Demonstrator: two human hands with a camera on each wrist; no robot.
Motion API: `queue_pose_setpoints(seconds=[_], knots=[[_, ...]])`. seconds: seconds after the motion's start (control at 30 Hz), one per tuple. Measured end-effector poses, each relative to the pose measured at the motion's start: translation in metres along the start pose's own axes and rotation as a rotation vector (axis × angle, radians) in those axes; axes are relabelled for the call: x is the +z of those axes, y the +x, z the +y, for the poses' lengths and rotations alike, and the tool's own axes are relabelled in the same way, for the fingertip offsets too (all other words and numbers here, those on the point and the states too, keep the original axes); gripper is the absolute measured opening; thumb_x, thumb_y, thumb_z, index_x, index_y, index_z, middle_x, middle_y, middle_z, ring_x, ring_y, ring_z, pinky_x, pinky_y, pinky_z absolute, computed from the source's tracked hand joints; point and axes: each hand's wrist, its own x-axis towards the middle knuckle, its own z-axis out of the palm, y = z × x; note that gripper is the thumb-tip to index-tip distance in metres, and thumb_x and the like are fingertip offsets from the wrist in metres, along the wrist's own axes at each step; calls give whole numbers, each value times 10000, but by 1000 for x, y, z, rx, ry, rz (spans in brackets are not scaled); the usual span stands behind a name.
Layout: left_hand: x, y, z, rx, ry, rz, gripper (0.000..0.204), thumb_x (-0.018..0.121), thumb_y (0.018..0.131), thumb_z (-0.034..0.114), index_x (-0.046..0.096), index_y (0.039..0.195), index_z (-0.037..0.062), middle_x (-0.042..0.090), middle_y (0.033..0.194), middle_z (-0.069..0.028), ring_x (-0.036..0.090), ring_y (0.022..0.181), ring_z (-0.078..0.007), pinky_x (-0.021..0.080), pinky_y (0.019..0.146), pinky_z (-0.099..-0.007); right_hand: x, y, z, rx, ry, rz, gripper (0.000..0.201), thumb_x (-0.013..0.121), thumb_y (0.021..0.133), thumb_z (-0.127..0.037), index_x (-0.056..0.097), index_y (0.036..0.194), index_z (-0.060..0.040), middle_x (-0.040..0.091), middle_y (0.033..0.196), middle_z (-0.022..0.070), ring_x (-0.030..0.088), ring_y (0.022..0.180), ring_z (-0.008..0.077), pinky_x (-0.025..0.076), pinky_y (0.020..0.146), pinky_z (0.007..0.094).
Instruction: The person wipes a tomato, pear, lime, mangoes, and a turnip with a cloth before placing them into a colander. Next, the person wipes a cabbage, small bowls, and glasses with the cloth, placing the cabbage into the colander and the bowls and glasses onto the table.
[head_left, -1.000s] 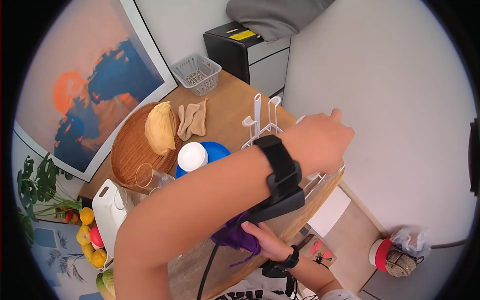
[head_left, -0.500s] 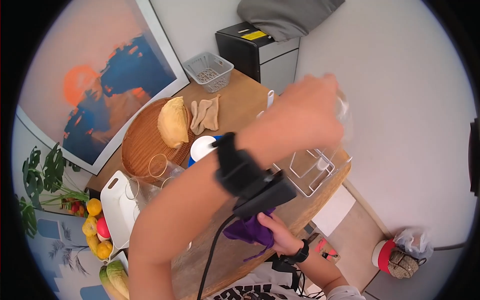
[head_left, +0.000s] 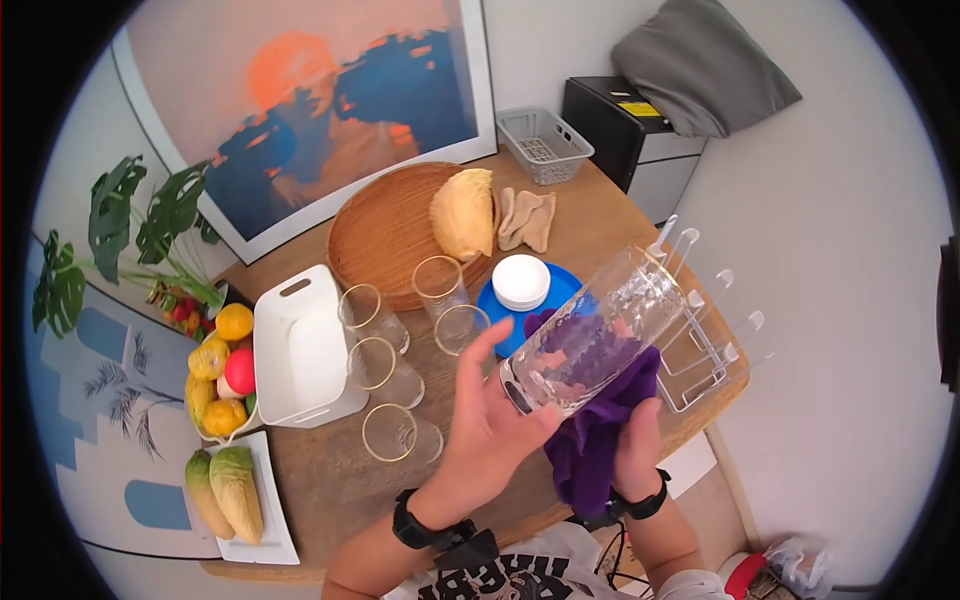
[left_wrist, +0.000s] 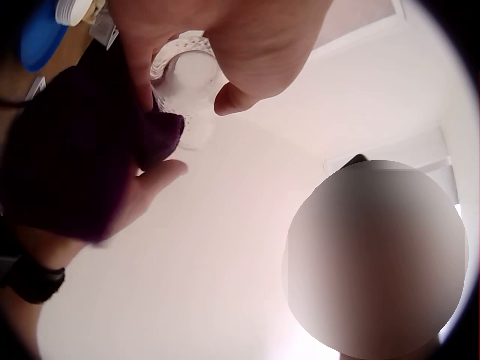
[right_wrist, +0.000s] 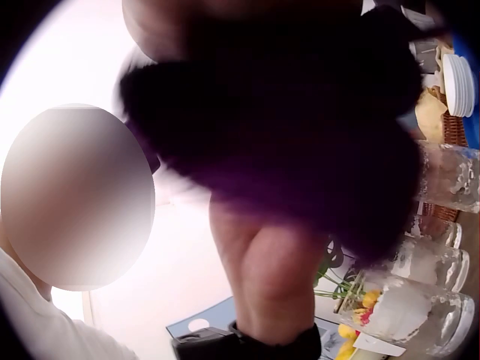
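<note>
A clear textured drinking glass (head_left: pixel 600 330) is held tilted in front of the body, its mouth toward the upper right. My left hand (head_left: pixel 485 430) grips it round the thick base; in the left wrist view, fingers and thumb lie on either side of the glass (left_wrist: pixel 191 75). My right hand (head_left: pixel 638 450) holds a purple cloth (head_left: pixel 590 450), which hangs down and lies behind and against the glass. Dark cloth (right_wrist: pixel 300 172) covers most of the right wrist view and hides the fingers there.
Several gold-rimmed glasses (head_left: pixel 390 435) stand left of the hands, beside a white bin (head_left: pixel 310 400). White bowls (head_left: pixel 521 282) sit on a blue plate (head_left: pixel 565 290). A white wire rack (head_left: pixel 690 395) stands at the right table edge. Behind are a wicker tray (head_left: pixel 370 235) and grey basket (head_left: pixel 550 165).
My left hand has lifted the glass away from the rack and brought it back to the purple cloth in my right hand. The head view has swung left, showing more of the table.
</note>
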Motion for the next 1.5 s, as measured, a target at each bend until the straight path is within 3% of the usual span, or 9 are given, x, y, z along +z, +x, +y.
queue_pose_setpoints(seconds=[0.37, 0.43, 0.53, 0.63, 0.83, 0.97, 1.23, 1.3, 1.5], knots=[[-35, -21, -13, 134, 75, 246, 662, 608, 901, -37, 229, 1440, 29, 412, 1390, -201, 503, 1240, -250, 433, 1049, -395, 44, 15, 25, -333, -86, 219, 702, 423, 991, -461, 246, 1484, 5, 349, 1494, 188, 394, 1356, 295, 285, 1145, 442], [-39, -26, -19, 46, 11, 263, 657, 614, 894, -42, 237, 1426, 40, 413, 1386, -201, 505, 1233, -247, 443, 1040, -389, 46, 19, 24, -452, -258, 146, 586, 418, 996, -403, 389, 1406, 16, 402, 1463, 201, 402, 1354, 315, 268, 1150, 454], [-46, -32, -28, 82, 36, 118, 728, 614, 869, -72, 204, 1446, 99, 420, 1391, -176, 486, 1256, -225, 467, 1013, -363, 39, 22, 18, -614, -1014, -82, 300, 515, 958, -214, 672, 1128, -23, 554, 1321, 211, 352, 1341, 525, 187, 1134, 592], [-46, -26, -16, -5, -214, 158, 825, 668, 863, 19, 164, 1513, 82, 382, 1457, -123, 426, 1324, -215, 395, 1088, -366, 38, 15, 28, -666, -1164, -184, 267, 622, 851, -91, 701, 1104, -62, 554, 1312, 204, 381, 1285, 573, 222, 1108, 624], [-49, -25, -7, -5, 41, -35, 936, 661, 883, 23, 25, 1565, 102, 291, 1516, -130, 367, 1363, -215, 379, 1091, -378, 35, 23, 19, -779, -1239, -231, 299, 614, 863, -122, 696, 1146, -68, 518, 1357, 217, 433, 1248, 528, 245, 1103, 612], [-46, -33, -4, 77, 131, -128, 917, 650, 893, 19, 16, 1555, 45, 219, 1556, -126, 323, 1392, -220, 353, 1108, -389, 36, 58, 2, -756, -1027, -89, 358, 519, 924, -130, 612, 1246, -4, 391, 1472, 259, 396, 1339, 435, 278, 1120, 484], [-44, -27, 1, 146, 87, -76, 949, 684, 894, 72, -5, 1544, 7, 200, 1569, -146, 341, 1386, -224, 316, 1126, -389, 41, 39, 32, -305, -537, 35, 553, 391, 1037, -220, 243, 1507, 31, 258, 1561, 178, 319, 1408, 257, 244, 1155, 375], [-51, -22, 4, 163, 116, -52, 960, 692, 891, 83, -7, 1545, 13, 215, 1563, -145, 352, 1378, -224, 316, 1126, -383, 45, 31, 27, -394, -857, -141, 493, 391, 996, -166, 403, 1405, 108, 192, 1580, 241, 238, 1447, 378, 201, 1159, 408], [-53, -20, 12, 178, 151, -25, 1000, 719, 872, 90, -11, 1553, 48, 251, 1544, -146, 371, 1364, -219, 326, 1121, -368, 39, 10, 33, -499, -967, -263, 318, 577, 856, 6, 686, 1149, -49, 296, 1523, 297, 261, 1376, 565, 200, 1117, 576]])
